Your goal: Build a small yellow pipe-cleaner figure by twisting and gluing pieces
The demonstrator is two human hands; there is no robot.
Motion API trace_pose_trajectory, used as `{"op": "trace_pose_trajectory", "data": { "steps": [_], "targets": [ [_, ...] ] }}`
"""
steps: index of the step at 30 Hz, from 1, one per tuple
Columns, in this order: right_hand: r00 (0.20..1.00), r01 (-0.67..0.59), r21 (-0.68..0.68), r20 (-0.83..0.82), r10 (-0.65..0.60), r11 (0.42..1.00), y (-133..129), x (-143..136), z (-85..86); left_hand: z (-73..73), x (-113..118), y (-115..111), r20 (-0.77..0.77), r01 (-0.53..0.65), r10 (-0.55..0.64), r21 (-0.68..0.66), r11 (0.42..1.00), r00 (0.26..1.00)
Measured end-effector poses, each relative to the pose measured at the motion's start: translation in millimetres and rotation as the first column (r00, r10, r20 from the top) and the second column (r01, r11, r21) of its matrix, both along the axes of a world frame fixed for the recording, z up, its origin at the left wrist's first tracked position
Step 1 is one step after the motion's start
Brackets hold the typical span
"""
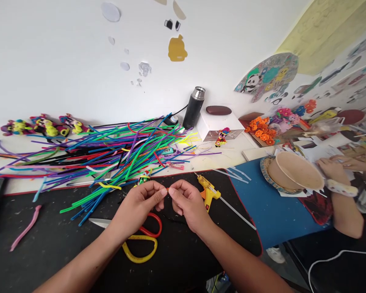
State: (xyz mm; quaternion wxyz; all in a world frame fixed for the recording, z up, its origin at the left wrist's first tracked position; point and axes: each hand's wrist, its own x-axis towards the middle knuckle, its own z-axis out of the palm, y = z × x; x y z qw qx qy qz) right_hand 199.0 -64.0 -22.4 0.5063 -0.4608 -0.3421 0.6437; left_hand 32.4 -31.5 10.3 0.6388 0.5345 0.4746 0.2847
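Observation:
My left hand [142,204] and my right hand [187,202] meet fingertip to fingertip above the black mat [57,240]. Both pinch a tiny red and orange piece [167,190], mostly hidden by the fingers. Under my left forearm lie scissors with one red and one yellow handle [140,260], the blade pointing left. Just right of my right hand is a yellow glue gun [208,190] with a clear glue stick in its back. A small green and red figure [144,176] lies behind my left hand.
Many coloured pipe cleaners [110,150] spread across the back left. Fuzzy figures [45,125] lie beyond them. A black thermos [194,108] stands beside a white box [218,125]. At right are bowls [299,171] and another person's hands. One pink strip [27,230] lies at left.

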Motion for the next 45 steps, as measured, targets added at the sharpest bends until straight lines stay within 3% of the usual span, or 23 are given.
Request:
{"op": "trace_pose_trajectory", "data": {
  "steps": [11,16,24,33,40,45],
  "targets": [
    [1.0,-0.009,0.009,0.001,0.009,1.0,2.6,2.4,1.5,-0.2,-2.5,2.1,0.017,0.04,-0.041,0.016,0.999,0.999],
    [0.998,-0.054,0.012,0.039,0.054,0.998,3.5,7.9,7.8,1.2,-8.4,5.2,0.027,0.0,-0.001,0.034,0.999,1.0],
    [0.992,-0.107,0.006,0.067,0.106,0.994,2.3,10.0,8.2,5.2,-9.8,5.5,0.027,0.064,-0.063,-0.001,0.998,0.998],
    [0.993,-0.114,-0.013,0.036,0.114,0.993,2.3,7.8,6.1,-2.0,-11.6,5.5,0.064,0.113,-0.109,-0.069,0.991,0.992],
    [0.996,-0.089,-0.01,-0.032,0.088,0.996,1.0,5.6,2.4,-5.7,-7.2,4.8,0.119,0.024,-0.015,-0.079,0.997,0.993],
    [0.996,-0.087,-0.015,0.004,0.087,0.996,-0.5,3.4,2.4,-10.3,-6.4,3.7,0.133,-0.046,0.055,-0.072,0.996,0.99]
  ]
}}
